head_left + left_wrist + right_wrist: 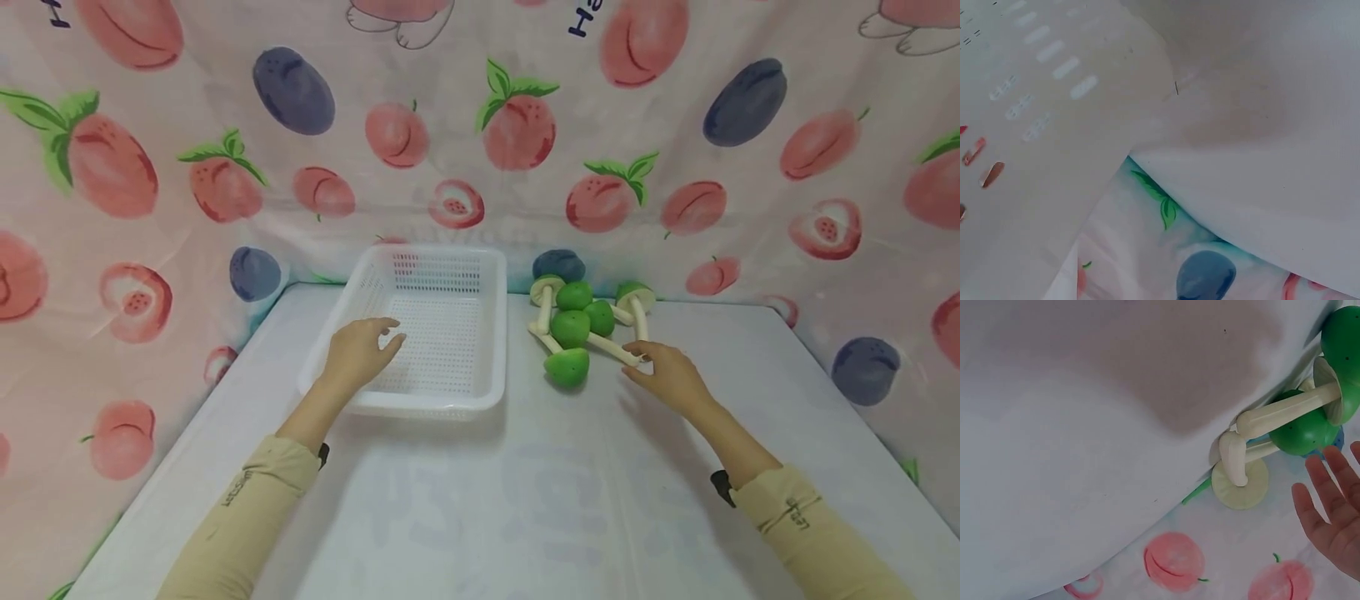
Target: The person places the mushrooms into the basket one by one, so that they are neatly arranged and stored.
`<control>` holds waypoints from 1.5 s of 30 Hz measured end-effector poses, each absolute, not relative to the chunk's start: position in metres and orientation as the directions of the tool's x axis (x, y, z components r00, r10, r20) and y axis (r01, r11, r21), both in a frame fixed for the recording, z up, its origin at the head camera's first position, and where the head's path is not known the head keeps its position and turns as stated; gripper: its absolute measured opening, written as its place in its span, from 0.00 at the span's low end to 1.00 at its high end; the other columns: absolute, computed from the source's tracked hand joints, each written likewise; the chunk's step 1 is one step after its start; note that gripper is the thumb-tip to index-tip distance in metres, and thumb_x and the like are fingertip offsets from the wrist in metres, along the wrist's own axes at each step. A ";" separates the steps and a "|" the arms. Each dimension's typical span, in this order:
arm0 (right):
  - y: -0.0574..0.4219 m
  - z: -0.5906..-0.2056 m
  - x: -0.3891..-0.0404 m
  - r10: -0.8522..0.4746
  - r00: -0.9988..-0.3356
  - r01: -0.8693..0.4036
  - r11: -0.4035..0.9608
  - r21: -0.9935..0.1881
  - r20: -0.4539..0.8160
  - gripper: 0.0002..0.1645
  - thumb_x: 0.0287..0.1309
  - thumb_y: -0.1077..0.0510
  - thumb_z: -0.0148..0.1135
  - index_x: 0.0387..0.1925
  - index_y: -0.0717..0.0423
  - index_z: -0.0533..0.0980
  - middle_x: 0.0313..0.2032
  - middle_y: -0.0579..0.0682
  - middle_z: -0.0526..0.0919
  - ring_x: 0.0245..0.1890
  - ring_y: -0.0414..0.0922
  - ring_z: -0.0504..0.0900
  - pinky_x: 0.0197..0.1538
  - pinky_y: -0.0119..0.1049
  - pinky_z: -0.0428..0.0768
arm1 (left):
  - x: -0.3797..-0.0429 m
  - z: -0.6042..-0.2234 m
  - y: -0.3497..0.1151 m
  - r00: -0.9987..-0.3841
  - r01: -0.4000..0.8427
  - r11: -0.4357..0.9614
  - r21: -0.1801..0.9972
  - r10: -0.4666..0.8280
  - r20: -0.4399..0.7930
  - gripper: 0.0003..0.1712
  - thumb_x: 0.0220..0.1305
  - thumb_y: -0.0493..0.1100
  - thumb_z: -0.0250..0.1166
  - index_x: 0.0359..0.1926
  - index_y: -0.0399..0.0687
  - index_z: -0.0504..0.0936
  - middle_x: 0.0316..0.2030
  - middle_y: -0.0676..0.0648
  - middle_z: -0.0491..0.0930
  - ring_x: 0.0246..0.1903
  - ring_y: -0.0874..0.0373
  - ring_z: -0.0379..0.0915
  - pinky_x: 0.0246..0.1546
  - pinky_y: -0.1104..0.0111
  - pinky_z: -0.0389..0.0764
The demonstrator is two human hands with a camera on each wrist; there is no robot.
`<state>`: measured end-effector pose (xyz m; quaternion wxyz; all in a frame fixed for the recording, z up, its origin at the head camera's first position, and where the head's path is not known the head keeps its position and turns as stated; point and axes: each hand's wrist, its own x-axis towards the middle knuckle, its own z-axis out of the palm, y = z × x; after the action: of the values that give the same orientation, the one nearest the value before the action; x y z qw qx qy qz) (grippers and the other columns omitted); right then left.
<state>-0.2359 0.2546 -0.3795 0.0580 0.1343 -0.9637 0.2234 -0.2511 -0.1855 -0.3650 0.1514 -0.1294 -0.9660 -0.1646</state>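
Several toy mushrooms with green caps and cream stems lie heaped on the table. One mushroom (572, 328) points its stem toward my right hand (669, 379), whose fingertips are at the stem's end. In the right wrist view, the fingers look extended and spread beside a mushroom (1288, 414), with no grip seen. My left hand (358, 354) hovers over the left side of a white perforated plastic basket (498, 333), fingers relaxed and holding nothing. The left wrist view shows the basket's slotted wall (1085, 144), but not the hand.
The table (540, 500) has a white cover. Behind it hangs a pink cloth (465, 92) printed with peaches and dark blue fruit. Right of the basket's far end, the mushroom heap lies close to the cloth.
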 end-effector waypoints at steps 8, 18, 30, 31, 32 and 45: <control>0.259 -0.384 -0.237 -0.224 -0.956 -0.286 0.864 -0.415 0.192 0.20 0.59 0.60 0.59 0.51 0.67 0.74 0.44 0.67 0.82 0.45 0.64 0.79 0.47 0.61 0.76 | -0.246 -0.359 -0.200 -0.909 0.253 0.924 0.286 0.126 0.398 0.18 0.63 0.48 0.59 0.47 0.42 0.83 0.39 0.40 0.86 0.36 0.43 0.82 0.32 0.53 0.81; 0.266 -0.389 -0.244 -0.215 -0.952 -0.290 0.862 -0.416 0.219 0.17 0.59 0.62 0.60 0.47 0.68 0.76 0.40 0.67 0.83 0.41 0.63 0.81 0.44 0.59 0.78 | -0.241 -0.361 -0.219 -0.917 0.226 0.909 0.349 0.079 0.390 0.19 0.65 0.47 0.58 0.51 0.40 0.80 0.47 0.36 0.82 0.48 0.38 0.77 0.43 0.47 0.80; 0.263 -0.385 -0.263 -0.209 -0.947 -0.295 0.868 -0.400 0.245 0.16 0.59 0.62 0.57 0.46 0.70 0.76 0.42 0.69 0.82 0.43 0.65 0.80 0.44 0.59 0.78 | -0.250 -0.361 -0.251 -0.932 0.249 0.881 0.403 0.105 0.347 0.23 0.65 0.42 0.57 0.58 0.34 0.73 0.57 0.30 0.73 0.58 0.33 0.66 0.59 0.42 0.68; 0.263 -0.384 -0.264 -0.203 -0.947 -0.292 0.865 -0.408 0.248 0.16 0.59 0.63 0.57 0.46 0.70 0.76 0.42 0.70 0.81 0.43 0.65 0.80 0.45 0.59 0.78 | -0.251 -0.361 -0.251 -0.935 0.257 0.874 0.413 0.115 0.337 0.24 0.65 0.42 0.57 0.59 0.34 0.72 0.57 0.30 0.72 0.59 0.33 0.64 0.61 0.42 0.66; 0.263 -0.385 -0.265 -0.197 -0.948 -0.288 0.864 -0.414 0.249 0.16 0.59 0.63 0.57 0.46 0.70 0.76 0.42 0.70 0.81 0.43 0.66 0.79 0.45 0.59 0.78 | -0.252 -0.362 -0.251 -0.937 0.262 0.869 0.420 0.125 0.325 0.24 0.65 0.41 0.57 0.59 0.33 0.71 0.58 0.29 0.71 0.60 0.33 0.63 0.63 0.42 0.64; 0.274 -0.398 -0.275 -0.118 -0.958 -0.227 0.869 -0.440 0.262 0.18 0.58 0.63 0.56 0.49 0.71 0.74 0.44 0.72 0.79 0.44 0.66 0.79 0.45 0.59 0.78 | -0.256 -0.367 -0.242 -0.959 0.211 0.866 0.454 0.093 0.269 0.26 0.66 0.41 0.57 0.61 0.31 0.68 0.60 0.28 0.67 0.62 0.32 0.59 0.65 0.42 0.61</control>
<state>-0.2752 0.2736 -0.3976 0.1142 0.0899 -0.9598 0.2401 -0.2557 -0.2418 -0.3675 0.1197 -0.0795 -0.9584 -0.2468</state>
